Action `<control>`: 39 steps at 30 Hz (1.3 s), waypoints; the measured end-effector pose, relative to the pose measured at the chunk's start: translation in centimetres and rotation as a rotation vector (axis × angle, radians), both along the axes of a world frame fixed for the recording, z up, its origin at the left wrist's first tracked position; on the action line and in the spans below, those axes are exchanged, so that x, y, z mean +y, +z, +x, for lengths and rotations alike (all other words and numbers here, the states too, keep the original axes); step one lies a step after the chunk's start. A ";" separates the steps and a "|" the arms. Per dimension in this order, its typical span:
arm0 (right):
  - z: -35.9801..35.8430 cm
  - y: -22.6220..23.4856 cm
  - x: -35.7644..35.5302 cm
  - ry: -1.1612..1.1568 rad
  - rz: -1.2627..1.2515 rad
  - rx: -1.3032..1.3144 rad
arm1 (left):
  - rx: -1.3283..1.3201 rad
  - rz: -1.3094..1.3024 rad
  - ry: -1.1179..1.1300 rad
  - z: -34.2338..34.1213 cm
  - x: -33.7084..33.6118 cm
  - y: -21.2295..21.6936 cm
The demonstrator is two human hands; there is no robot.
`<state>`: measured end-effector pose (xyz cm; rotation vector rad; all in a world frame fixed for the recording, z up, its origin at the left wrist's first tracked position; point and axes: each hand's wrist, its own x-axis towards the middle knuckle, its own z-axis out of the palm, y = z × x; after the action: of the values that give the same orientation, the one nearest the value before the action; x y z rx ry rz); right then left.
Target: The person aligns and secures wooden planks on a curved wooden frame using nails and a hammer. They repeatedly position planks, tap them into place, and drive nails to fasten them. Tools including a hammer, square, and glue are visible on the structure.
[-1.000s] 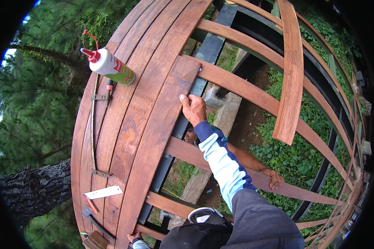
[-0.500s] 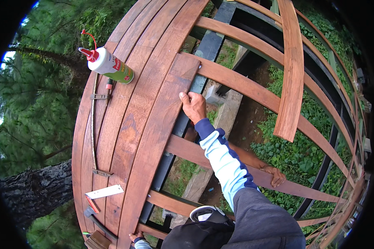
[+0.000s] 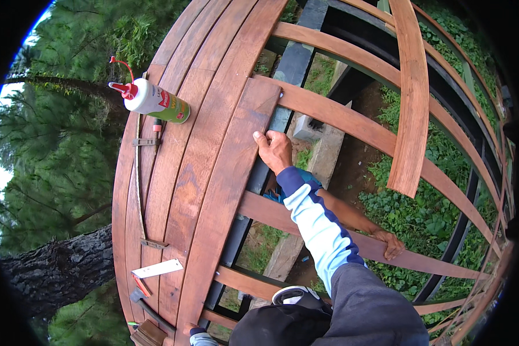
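A reddish-brown deck board (image 3: 225, 167) runs lengthwise along the edge of the laid planks. My right hand (image 3: 275, 151) is closed at its far right edge, thumb lying on top and fingers curled down. Close to the bottom of the view, my left hand (image 3: 189, 328) is at the same board's edge, its fingers only partly showing and seemingly closed on it. Below the frame another person's bare arm reaches out, and that person's hand (image 3: 392, 244) rests on a curved wooden strip (image 3: 305, 222).
On the planks stand a white-and-green glue bottle (image 3: 158, 102) with a red nozzle, a bar clamp (image 3: 138, 184), a try square (image 3: 155, 269) and a hammer (image 3: 150, 308). A loose plank (image 3: 410, 109) lies across the curved strips. Between the strips are open gaps; a tree trunk (image 3: 57, 268) rises at left.
The view has shifted slightly, so the deck sits a little further right. My right hand keeps its place on the board. More of the other person's teal clothing shows below.
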<state>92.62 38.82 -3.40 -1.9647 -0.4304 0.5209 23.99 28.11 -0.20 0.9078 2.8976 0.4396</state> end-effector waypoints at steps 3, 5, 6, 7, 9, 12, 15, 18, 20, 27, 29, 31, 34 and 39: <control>0.1 0.4 0.1 0.010 -0.030 0.010 | 0.188 0.055 -0.626 14.1 5.7 5.3; 0.1 0.4 0.2 0.013 -0.054 -0.015 | -0.087 0.146 -1.095 26.7 9.4 5.8; 0.1 0.4 0.2 0.007 -0.044 -0.010 | -0.142 0.173 -1.335 32.8 11.2 5.7; 0.1 0.4 0.3 0.011 -0.054 0.003 | -0.085 0.089 -1.549 38.3 13.2 5.4; 0.0 0.2 0.3 -0.005 -0.044 -0.026 | -0.059 -0.060 -1.863 48.0 15.9 3.5; 0.1 0.0 0.2 -0.010 -0.018 -0.020 | 0.227 -0.270 -1.979 55.3 18.2 1.9; 0.4 0.3 -0.1 0.023 0.008 0.064 | 0.181 -0.358 -1.890 55.9 18.9 1.7; 0.6 1.0 -0.3 0.050 -0.031 0.144 | 0.106 -0.328 -1.869 55.4 19.2 1.4; 0.7 1.5 -0.3 0.041 -0.034 0.167 | 0.083 -0.314 -1.886 55.2 19.3 1.2; 1.4 1.2 0.4 0.041 -0.070 0.070 | 0.015 -0.266 -1.921 54.9 19.4 0.9; 1.6 1.0 0.5 0.043 -0.101 0.065 | -0.006 -0.271 -1.926 54.8 19.4 0.8; 1.9 0.9 0.5 0.087 -0.112 0.040 | -0.005 -0.274 -1.925 54.8 19.4 0.7; 2.4 1.0 0.3 0.155 -0.156 0.020 | -0.030 -0.252 -1.930 54.9 19.3 0.6; 3.1 1.1 0.1 0.222 -0.155 0.005 | -0.032 -0.256 -1.926 54.9 19.2 0.8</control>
<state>95.68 38.93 -2.30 -2.0753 -0.6259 0.7185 78.88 47.30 0.55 2.6334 0.8612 -0.1357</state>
